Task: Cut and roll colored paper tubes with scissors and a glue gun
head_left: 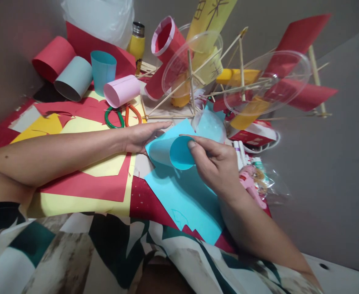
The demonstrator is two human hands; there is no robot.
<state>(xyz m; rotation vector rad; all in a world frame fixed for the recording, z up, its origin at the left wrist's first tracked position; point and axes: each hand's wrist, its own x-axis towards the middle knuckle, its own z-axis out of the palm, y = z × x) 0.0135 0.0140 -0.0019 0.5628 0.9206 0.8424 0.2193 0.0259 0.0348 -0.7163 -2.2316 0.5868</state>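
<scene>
A light blue paper curled into a tube (pixel 161 150) lies between my hands, its round mouth facing me and to the right. My right hand (pixel 218 163) pinches the tube's rim between thumb and fingers. At the tube's far left end is my left hand (pixel 141 136), thumb stretched out, the other fingers partly hidden behind the paper. Beneath spreads a larger light blue sheet (pixel 194 200) with a small drawn outline and a cut notch at its near edge. I cannot tell whether tube and sheet are one piece.
Green-and-orange-handled scissors (pixel 122 118) lie past my left wrist. Paper tubes (pixel 103 73) stand and lie behind. A stick frame with clear plastic discs (pixel 268 83) rises ahead. Markers (pixel 240 153) and a pink glue gun (pixel 251 185) sit right. Red and yellow paper (pixel 84 185) lies left.
</scene>
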